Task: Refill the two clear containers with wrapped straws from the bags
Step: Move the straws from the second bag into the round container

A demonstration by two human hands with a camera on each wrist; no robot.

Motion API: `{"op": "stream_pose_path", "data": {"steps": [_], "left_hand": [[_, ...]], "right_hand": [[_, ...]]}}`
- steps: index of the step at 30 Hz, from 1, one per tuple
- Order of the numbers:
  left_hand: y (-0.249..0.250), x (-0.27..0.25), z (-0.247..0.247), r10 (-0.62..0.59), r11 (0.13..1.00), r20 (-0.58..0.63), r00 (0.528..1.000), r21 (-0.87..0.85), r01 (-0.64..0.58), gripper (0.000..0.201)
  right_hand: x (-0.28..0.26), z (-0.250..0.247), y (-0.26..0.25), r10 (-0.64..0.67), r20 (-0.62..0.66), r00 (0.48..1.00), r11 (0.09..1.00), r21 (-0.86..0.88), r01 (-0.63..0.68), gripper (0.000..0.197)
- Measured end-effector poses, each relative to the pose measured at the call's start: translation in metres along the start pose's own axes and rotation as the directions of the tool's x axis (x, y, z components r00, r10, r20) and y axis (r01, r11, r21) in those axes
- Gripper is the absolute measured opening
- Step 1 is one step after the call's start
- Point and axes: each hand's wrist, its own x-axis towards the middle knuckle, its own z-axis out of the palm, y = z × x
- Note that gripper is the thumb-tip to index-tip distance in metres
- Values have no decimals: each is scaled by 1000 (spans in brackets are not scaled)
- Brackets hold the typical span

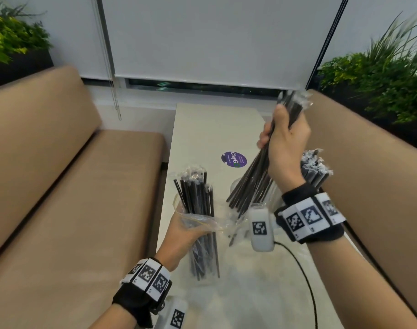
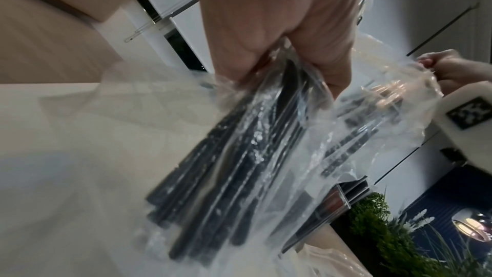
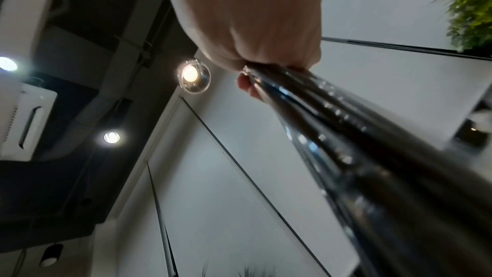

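My left hand (image 1: 186, 230) grips a clear plastic bag (image 1: 203, 252) around its middle, and black wrapped straws (image 1: 195, 193) stick up out of its open top. In the left wrist view the same bag (image 2: 333, 125) hangs under my left hand (image 2: 279, 35) with the straws (image 2: 234, 165) inside. My right hand (image 1: 284, 136) is raised and grips a tilted bundle of straws (image 1: 249, 186); the lower ends fan out above a faint clear container (image 1: 236, 185). The right wrist view shows my right hand (image 3: 255, 28) curled round that bundle (image 3: 359, 144). A second container of straws (image 1: 315, 167) stands partly hidden behind my right wrist.
The narrow white table (image 1: 209, 129) carries a purple round sticker (image 1: 234, 159). Tan benches (image 1: 60, 186) flank it on both sides. A black cable (image 1: 304, 276) trails from my right wrist over the table. Plants (image 1: 380, 74) stand at the back corners.
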Motion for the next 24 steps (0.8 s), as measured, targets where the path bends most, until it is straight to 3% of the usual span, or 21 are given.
{"op": "stream_pose_path", "data": {"steps": [3, 8, 15, 18, 24], "left_hand": [[-1, -1, -3, 8, 1000, -5, 1000, 0, -8, 80], [-4, -4, -8, 24, 1000, -3, 1000, 6, -24, 75], [0, -11, -18, 51, 999, -57, 997, -2, -52, 75], [2, -14, -16, 54, 998, -65, 996, -8, -55, 73], [4, -19, -12, 53, 998, -63, 997, -16, -54, 79]], "right_hand": [[26, -4, -20, -64, -56, 996, 997, 35, 66, 18], [53, -13, -40, -154, -159, 975, 977, 123, 175, 17], [72, -25, -61, -364, -308, 879, 905, 105, 411, 17], [69, -21, -47, -411, -295, 863, 899, 25, 437, 12], [51, -21, 4, -324, -265, 908, 946, -73, 316, 22]]}}
